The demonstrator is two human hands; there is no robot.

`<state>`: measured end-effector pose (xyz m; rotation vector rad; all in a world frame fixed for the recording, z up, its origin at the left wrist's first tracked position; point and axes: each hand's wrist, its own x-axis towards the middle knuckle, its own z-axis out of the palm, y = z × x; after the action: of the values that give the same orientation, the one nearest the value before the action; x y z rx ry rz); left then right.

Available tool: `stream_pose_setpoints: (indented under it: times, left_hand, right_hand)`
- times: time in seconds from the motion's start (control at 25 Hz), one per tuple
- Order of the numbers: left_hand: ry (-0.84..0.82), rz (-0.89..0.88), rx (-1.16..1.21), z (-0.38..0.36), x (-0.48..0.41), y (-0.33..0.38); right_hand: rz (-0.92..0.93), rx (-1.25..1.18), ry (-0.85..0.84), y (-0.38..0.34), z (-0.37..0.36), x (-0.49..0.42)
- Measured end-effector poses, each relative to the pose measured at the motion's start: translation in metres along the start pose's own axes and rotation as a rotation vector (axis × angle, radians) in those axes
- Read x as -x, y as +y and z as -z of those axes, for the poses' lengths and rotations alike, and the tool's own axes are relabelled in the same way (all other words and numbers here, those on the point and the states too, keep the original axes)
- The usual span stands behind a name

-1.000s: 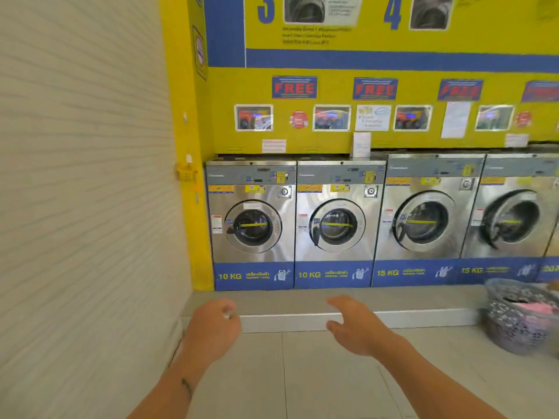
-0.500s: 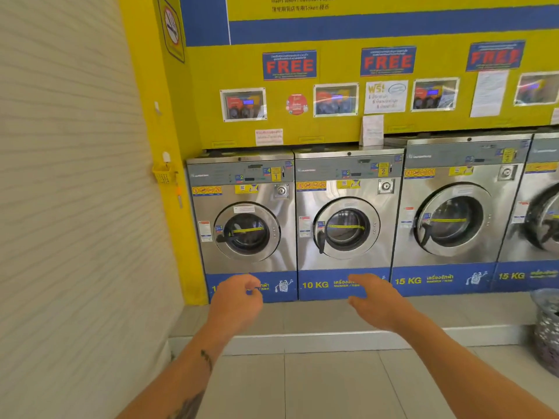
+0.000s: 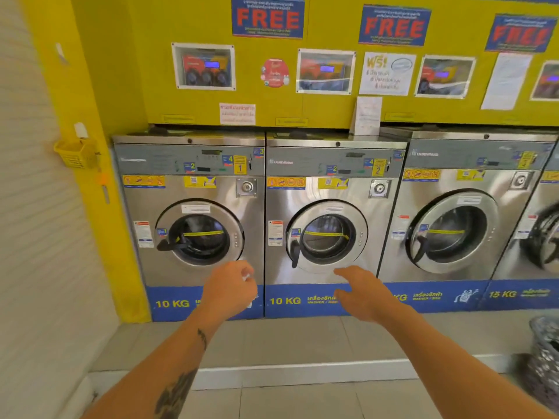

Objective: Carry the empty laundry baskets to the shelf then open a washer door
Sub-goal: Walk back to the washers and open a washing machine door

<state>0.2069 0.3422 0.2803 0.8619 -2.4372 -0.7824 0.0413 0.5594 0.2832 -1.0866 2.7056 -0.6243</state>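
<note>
Wall [image 3: 36, 237] runs close on my left up to the yellow corner. A raised step w/ a white edge [image 3: 302, 373] crosses the tile floor between me and the machines, and there's open tile from my feet to that edge. A laundry basket [image 3: 544, 361] sits far rt by the step, cut off by the frame, so I can't see inside it.

My left hand [image 3: 230, 290] hangs in front of the lower rt corner of washer 1 [image 3: 193, 189], below the washer 1 door [image 3: 199, 232]. Its fingers are curled under, back of hand to me — can't tell if they pinch anything. My right hand [image 3: 363, 293] reaches out in front of washer 2 [image 3: 329, 192], just below the washer 2 door [image 3: 328, 237], fingers loose and part spread, touching nothing.

Count: 4 washers, the 4th only partly in view at the rt edge; 3 FREE signs [image 3: 267, 18]; 1 small yellow wall basket [image 3: 75, 152]; 1 black handle on the left of each door.
</note>
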Motion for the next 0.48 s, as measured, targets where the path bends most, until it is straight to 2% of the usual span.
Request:
stream_pose_setpoints:
  times: [0.12, 0.28, 0.48]
  left_hand:
    - [-0.057, -0.03, 0.006, -0.034, -0.09, 0.007]
    - [-0.089, -0.077, -0.107, -0.079, -0.191, 0.023]
    - [-0.093, -0.028, -0.176, -0.14, -0.297, 0.034]
  right_hand:
    - [-0.022, 0.037, 0.016, 0.023, 0.005, -0.079]
    - [-0.054, 0.062, 0.016, 0.06, 0.016, -0.173]
    - [-0.009, 0.031, -0.008, 0.114, 0.028, -0.302]
